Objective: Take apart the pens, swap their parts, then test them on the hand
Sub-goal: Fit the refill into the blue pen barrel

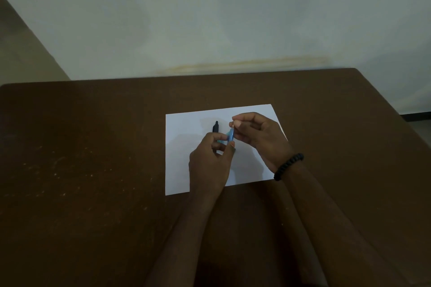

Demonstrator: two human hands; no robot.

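Left hand (211, 158) curled around blue pen (229, 135) and black pen (215, 126), above white paper (182, 147) on brown desk (93, 170). Right hand (258, 134), beaded bracelet (288, 166) at wrist, pinches blue pen's upper end.

A plain room: brown table (93, 147) against a stained pale wall (210, 18), white paper (186, 128) on it.

Table (93, 147): matt brown, laminate-like, pale scuffs left of the hands. Sheet (186, 128) under the hands: plain white paper, matt, smooth. Blue pen (230, 135) between the fingers: smooth plastic. Black pen (215, 127): plastic. Bracelet (288, 166) on right wrist: dark matt beads.
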